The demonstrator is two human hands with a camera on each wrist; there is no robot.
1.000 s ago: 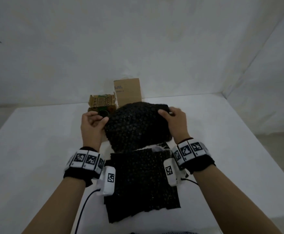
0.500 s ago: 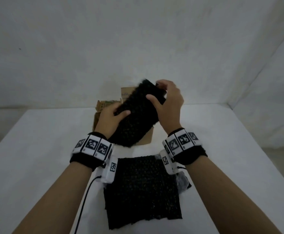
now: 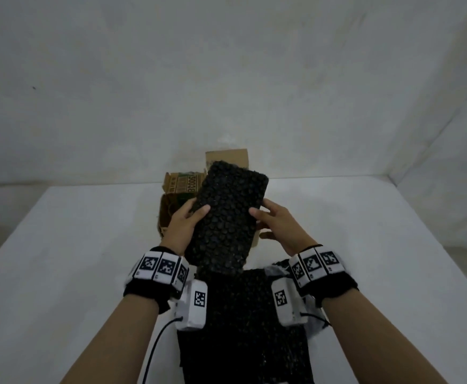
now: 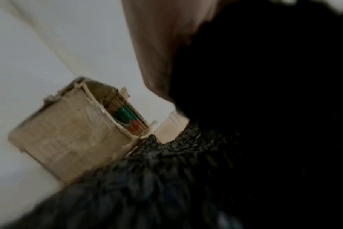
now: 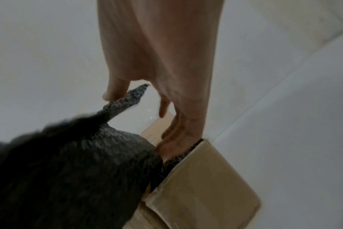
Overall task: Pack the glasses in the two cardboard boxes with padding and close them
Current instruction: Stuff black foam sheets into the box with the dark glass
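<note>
A folded sheet of black bubble padding [image 3: 228,216] is held up over two open cardboard boxes. My left hand [image 3: 185,221] grips its left edge, thumb on the front. My right hand [image 3: 275,221] holds the right edge, thumb on the front and fingers behind. The left box [image 3: 181,184] has printed flaps and the right box [image 3: 226,159] shows one plain flap upright. In the left wrist view the printed box [image 4: 72,133] stands beside the padding [image 4: 186,178]. In the right wrist view my right hand's fingers [image 5: 172,139] reach behind the padding [image 5: 68,170] near the plain box [image 5: 202,182]. No glasses are visible.
More black padding sheets [image 3: 243,328] lie flat on the white table [image 3: 60,259] between my forearms. A crumpled clear wrap [image 3: 314,325] lies beneath my right wrist. White walls close the table off behind and on the right.
The padding went from spread over the boxes to lifted and folded into a narrow upright pad. Both hands shifted their grip to its side edges, lower down.
</note>
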